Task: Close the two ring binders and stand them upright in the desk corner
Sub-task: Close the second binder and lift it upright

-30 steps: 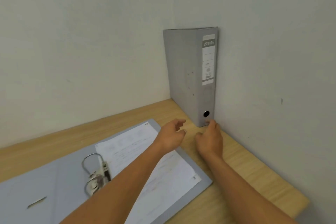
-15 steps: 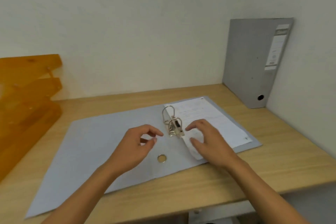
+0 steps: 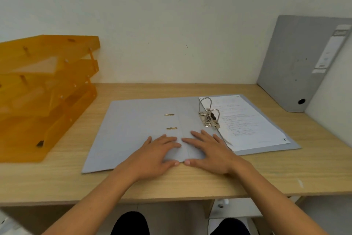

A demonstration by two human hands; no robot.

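Observation:
A pale blue-grey ring binder (image 3: 133, 130) lies open and flat on the wooden desk (image 3: 285, 173). Its metal ring mechanism (image 3: 209, 114) stands upright, with white printed sheets (image 3: 249, 122) on the right cover. My left hand (image 3: 156, 154) and my right hand (image 3: 209, 151) rest flat side by side on the binder's spine area at its front edge, fingers spread, gripping nothing. A second, grey binder (image 3: 297, 63) stands closed and upright in the far right desk corner against the wall.
A stack of orange translucent letter trays (image 3: 43, 90) occupies the desk's left side. White walls bound the desk at the back and right. The desk's front edge runs just below my wrists, with my knees beneath.
My hands left the upright grey binder in the corner, and my view swung left to the open binder. Both hands have come down flat onto its spine area near the front edge.

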